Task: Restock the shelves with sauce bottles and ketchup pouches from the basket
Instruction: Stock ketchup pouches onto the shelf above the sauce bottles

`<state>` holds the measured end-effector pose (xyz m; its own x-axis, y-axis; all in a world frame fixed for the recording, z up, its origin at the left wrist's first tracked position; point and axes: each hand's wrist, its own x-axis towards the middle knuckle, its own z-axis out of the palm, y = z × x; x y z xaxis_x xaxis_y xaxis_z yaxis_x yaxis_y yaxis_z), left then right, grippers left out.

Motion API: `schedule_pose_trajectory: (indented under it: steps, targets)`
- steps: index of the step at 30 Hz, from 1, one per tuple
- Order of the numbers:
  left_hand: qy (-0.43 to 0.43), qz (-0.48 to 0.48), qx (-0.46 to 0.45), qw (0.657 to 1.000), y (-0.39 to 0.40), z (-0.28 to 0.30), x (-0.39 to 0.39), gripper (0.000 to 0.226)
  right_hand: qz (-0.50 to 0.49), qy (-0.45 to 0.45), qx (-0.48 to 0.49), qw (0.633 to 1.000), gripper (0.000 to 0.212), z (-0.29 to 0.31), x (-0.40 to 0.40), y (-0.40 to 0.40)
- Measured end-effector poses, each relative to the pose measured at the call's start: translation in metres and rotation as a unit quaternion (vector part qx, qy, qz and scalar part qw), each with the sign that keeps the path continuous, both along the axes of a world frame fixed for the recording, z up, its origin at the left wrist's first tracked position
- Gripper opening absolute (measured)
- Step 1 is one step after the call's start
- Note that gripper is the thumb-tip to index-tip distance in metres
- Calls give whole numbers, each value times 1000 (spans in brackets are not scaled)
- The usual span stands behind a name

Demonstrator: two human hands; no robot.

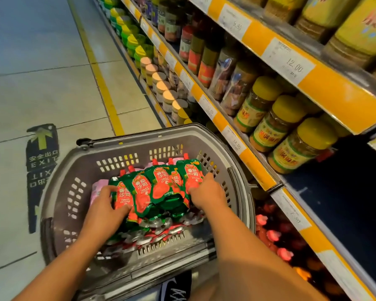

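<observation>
Two hands, left (105, 206) and right (206, 192), clamp a row of ketchup pouches (154, 187) between their curled grips

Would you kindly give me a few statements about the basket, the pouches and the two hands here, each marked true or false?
1. Both hands are inside the grey basket. True.
2. The left hand grips the left end of the row of ketchup pouches. True.
3. The right hand holds a yellow-lidded jar. False: it grips the right end of the pouch row; the yellow-lidded jars stand on the shelf.
4. The pouches are blue. False: they are green and red, with red caps.
5. The floor sticker reads EXIT. True.
</observation>
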<state>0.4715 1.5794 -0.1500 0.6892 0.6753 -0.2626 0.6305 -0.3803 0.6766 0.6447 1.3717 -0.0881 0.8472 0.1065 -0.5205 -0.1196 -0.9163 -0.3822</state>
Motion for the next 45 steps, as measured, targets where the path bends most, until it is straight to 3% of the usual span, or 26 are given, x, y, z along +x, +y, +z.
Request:
schedule_pose_trajectory:
  steps: [8, 16, 25, 31, 34, 42, 45]
  targets:
    - [-14, 22, 0, 1000, 3, -4, 1, 58, -93, 34, 37, 994, 85, 0, 6, 2]
    - [-18, 26, -25, 999, -2, 4, -3, 59, -141, 68, 113, 981, 92, 10, 2, -10]
    - [-30, 97, -58, 993, -5, 18, -17, 59, -240, 142, 277, 919, 97, 26, -18, -33]
    - [-50, 158, -23, 986, 1, 37, -44, 48, -242, 119, 356, 895, 73, 42, -29, -55]
    - [-78, 184, -61, 978, -1, 56, -52, 47, -239, 111, 371, 890, 48, 53, -36, -64]
    - [-182, 125, -246, 944, -39, 127, -60, 68, -280, 66, 441, 850, 47, 77, -59, -88]
    - [-189, 80, -273, 940, -60, 150, -57, 71, -284, 53, 465, 837, 36, 86, -68, -102]
